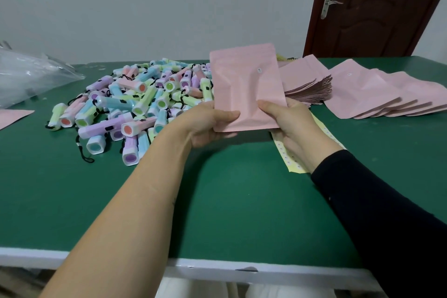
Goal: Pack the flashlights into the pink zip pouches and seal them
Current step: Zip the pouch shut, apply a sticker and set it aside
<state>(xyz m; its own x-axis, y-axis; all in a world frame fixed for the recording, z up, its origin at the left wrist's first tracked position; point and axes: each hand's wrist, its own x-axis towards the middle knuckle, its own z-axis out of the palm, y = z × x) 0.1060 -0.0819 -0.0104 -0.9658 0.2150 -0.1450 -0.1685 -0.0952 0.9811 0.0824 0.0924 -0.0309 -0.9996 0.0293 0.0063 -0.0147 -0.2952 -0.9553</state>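
The left hand (208,125) and the right hand (287,123) each pinch the near edge of one pink pouch (244,89), thumb in front and fingers behind, and hold it up above the green table (242,201), most likely to pull its two sides apart and open it. The flashlights (135,101) lie in a big heap on the table just left of the pouch, close for a quick grab; the pouch looks flat, so I think nothing is inside yet. A stack of flat pouches (304,82) waits just behind the right hand.
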